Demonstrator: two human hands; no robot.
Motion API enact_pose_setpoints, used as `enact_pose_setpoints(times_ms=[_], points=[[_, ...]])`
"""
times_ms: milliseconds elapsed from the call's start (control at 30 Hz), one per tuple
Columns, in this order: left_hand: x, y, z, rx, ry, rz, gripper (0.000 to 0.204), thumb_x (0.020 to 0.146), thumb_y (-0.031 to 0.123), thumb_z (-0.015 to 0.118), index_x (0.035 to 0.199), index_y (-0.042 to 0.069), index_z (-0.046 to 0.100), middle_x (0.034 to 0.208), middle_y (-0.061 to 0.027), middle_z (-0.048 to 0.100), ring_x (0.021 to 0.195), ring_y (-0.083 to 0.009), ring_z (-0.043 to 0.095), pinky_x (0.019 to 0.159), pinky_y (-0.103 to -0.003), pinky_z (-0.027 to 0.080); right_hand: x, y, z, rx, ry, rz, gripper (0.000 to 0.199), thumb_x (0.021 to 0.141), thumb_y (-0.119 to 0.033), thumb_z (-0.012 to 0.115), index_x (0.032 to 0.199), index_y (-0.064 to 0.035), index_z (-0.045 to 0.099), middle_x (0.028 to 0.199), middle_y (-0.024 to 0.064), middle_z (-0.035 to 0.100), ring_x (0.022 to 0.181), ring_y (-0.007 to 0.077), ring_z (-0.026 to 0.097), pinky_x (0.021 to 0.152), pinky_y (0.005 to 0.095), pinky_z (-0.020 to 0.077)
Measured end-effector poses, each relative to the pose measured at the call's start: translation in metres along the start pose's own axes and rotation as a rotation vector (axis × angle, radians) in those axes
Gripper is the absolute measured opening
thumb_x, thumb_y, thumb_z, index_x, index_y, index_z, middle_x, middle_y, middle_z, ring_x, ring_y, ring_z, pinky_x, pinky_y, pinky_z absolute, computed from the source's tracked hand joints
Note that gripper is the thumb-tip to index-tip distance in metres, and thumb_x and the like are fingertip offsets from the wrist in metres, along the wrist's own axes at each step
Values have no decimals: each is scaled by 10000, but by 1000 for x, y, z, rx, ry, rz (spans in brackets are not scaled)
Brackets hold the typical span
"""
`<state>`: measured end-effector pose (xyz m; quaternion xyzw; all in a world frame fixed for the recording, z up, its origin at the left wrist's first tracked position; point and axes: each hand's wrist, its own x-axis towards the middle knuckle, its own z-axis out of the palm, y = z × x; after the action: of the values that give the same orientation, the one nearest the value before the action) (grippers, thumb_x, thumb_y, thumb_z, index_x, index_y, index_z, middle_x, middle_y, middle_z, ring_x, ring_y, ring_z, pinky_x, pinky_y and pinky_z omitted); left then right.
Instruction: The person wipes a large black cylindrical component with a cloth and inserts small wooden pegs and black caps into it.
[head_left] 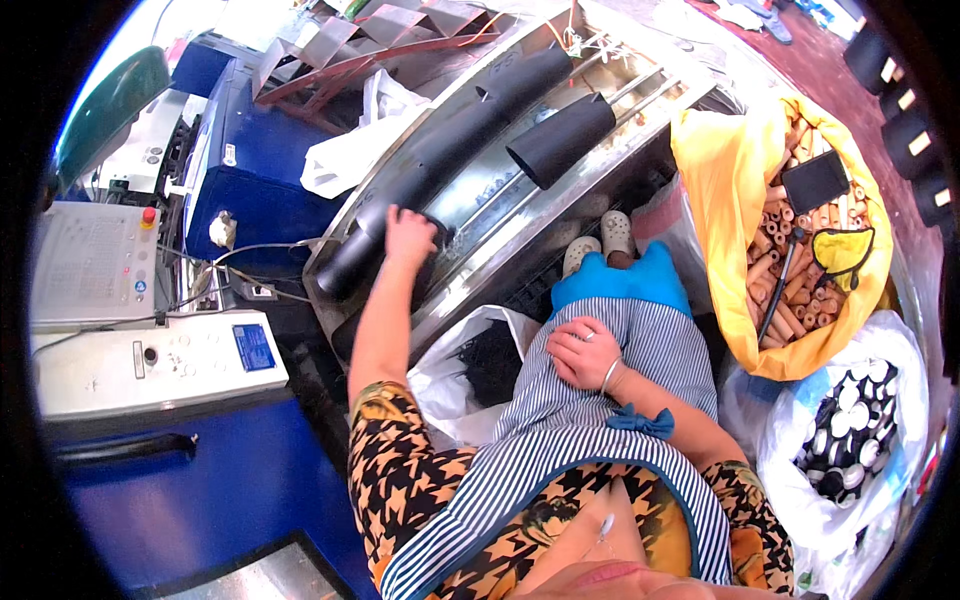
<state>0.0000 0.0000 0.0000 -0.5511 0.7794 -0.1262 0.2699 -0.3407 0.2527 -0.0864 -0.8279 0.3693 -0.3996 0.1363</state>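
My left hand (410, 236) reaches forward and rests on the lower end of a long black tube (440, 150) that lies along a shiny metal tray (480, 215) of a machine. A second, shorter black tube (560, 140) lies beside it to the right, untouched. My right hand (583, 353) lies flat on my lap, on a striped apron (650, 345), with fingers loosely spread and nothing in it. A bracelet sits on that wrist.
A yellow sack (730, 170) of tan cardboard cores stands at right, with a dark phone (815, 180) on top. A white bag (850, 420) holds black-and-white spools. Another white bag (465, 375) with dark contents sits by my knees. Blue machine cabinets (255, 170) and a control panel (150, 360) fill the left.
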Motion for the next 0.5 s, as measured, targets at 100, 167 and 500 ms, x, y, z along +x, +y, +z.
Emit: enact_pose_setpoints(times_ms=[100,167,500], points=[[-32,-26,-19,-186,182,-107,353,778,441,725,1090,276,720,1072,-50,667,1115,-269,574,1041,-540,342,-10,0,-5,-33,-5,1,201,742,-200,685,929,-125,684,1000,1,670,1001,180,610,979,403,437],[-54,-65,-45,-250,330,-179,371,779,432,730,1101,248,717,1026,-60,673,1033,-302,600,941,-491,425,-6,1,-2,-39,31,-8,189,748,-198,679,922,-125,682,992,-3,669,993,179,610,974,401,440],[-125,-40,-37,-624,225,-78,480,805,366,742,1201,112,650,1084,-144,632,1075,-332,595,900,-428,479,-13,-14,1,-29,49,-51,152,767,-199,669,896,-120,677,981,-5,660,1007,187,597,973,401,438]])
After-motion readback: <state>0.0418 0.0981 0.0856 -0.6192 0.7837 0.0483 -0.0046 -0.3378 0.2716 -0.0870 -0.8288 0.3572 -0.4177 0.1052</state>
